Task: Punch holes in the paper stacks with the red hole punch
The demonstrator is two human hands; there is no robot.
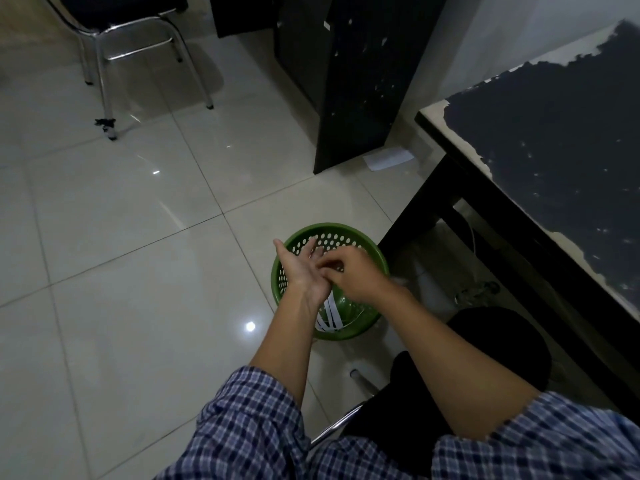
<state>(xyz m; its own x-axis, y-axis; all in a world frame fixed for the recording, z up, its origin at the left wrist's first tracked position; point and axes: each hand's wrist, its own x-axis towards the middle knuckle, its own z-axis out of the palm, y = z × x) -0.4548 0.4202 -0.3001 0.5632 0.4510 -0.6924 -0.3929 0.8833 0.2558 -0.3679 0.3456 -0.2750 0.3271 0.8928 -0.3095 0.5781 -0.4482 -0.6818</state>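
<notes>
Both hands meet over the green basket (377,261): left hand (304,271) flat and spread, right hand (353,275) curled, brushing it. Paper scraps (329,318) inside look light; punch unseen.

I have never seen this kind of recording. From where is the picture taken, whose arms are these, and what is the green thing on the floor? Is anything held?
There is no machine here. A person wears a wide-angle camera on the head, so you look down along that person's own arms in checked sleeves. The left hand is open, palm up, and the right hand touches its palm with the fingertips, over a green perforated basket that stands on the tiled floor. White paper strips lie in the basket. I cannot tell if something small is pinched between the fingers. At the right is a dark table with a worn top; a sheet of paper lies on the floor further away. No red hole punch is in view.
</notes>
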